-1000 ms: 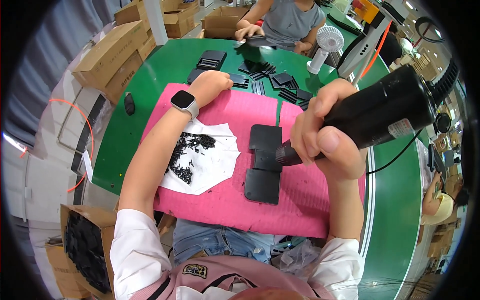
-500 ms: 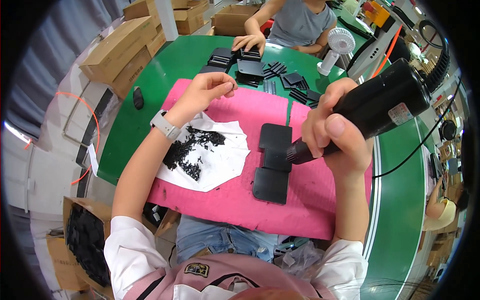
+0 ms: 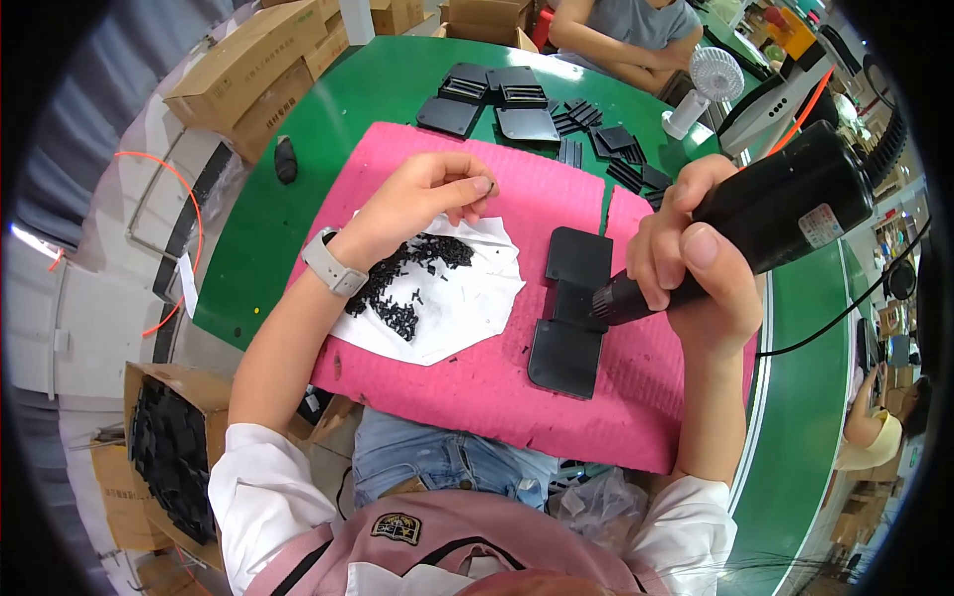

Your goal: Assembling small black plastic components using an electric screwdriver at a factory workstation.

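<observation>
My right hand (image 3: 701,258) is wrapped round a black electric screwdriver (image 3: 785,204), tilted with its narrow nose down to the left. The nose is over three black plastic panels (image 3: 577,254) lying in a row on a pink foam mat (image 3: 447,392); its tip is too small to make out. Above the mat, my left hand (image 3: 437,194) pinches a small black screw between thumb and forefinger, mostly hidden by the fingertips. Just below that hand, a heap of small black screws (image 3: 397,283) lies on a white sheet (image 3: 477,303).
Black panels (image 3: 449,116) and strips stand on the green table (image 3: 328,109) beyond the mat. A white fan (image 3: 714,79) is at the far right, near a person with folded arms (image 3: 621,45). A cord (image 3: 815,343) trails right; cardboard boxes (image 3: 238,84) stand left.
The person across has drawn a hand back from the black panels. My view has shifted a little. My left hand is slightly nearer the screw heap; the screwdriver stays over the panels.
</observation>
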The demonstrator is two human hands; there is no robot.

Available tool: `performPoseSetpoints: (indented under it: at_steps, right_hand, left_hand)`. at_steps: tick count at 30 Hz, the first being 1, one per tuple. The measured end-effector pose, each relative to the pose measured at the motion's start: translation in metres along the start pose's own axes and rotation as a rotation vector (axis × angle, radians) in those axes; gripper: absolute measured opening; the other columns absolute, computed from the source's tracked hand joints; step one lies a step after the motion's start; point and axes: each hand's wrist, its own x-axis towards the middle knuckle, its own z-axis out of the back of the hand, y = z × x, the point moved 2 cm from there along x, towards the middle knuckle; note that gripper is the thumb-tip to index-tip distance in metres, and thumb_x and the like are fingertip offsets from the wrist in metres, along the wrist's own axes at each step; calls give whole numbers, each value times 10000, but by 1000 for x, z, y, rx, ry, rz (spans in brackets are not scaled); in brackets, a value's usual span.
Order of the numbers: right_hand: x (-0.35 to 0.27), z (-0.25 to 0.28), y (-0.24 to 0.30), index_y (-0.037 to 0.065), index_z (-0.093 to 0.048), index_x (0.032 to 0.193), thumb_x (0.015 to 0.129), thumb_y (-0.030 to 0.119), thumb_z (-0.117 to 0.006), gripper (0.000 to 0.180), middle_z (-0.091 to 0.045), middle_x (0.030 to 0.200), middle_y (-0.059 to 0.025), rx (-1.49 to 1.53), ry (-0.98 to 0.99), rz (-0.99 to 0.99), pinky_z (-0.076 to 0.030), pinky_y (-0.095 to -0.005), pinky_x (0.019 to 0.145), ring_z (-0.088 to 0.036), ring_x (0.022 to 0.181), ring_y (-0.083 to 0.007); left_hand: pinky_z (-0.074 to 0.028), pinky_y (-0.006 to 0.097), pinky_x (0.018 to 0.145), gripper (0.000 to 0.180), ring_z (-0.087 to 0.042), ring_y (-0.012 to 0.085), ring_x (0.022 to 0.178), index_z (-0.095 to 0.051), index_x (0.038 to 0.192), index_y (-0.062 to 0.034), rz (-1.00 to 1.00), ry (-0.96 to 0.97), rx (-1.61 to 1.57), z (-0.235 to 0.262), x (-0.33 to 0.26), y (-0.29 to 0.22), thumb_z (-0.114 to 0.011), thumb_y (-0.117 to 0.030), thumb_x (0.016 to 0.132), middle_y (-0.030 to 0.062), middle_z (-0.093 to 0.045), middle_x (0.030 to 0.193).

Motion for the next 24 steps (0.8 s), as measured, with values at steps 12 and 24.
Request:
performPoseSetpoints:
  at_steps: [12,24]
  right_hand:
    - [-1,7,6,26,-426,969,801,216,-562,288,-403,530,-12,3,70,25,-371,-263,464,-399,379,-116]
    - [-7,21,20,104,-449,1067,898,311,-451,267,-447,631,0,224,227,365,-420,-326,635,-445,473,-127]
  left_hand:
    - [-414,208,482,108,-524,72,526,-576,786,22,172,166,-81,-48,-13,-10,-563,-80,818,11,-540,601]
    - [-473,219,562,150,-607,119,656,-583,827,-13,319,155,-503,-78,-26,-11,-538,-144,886,41,-586,719]
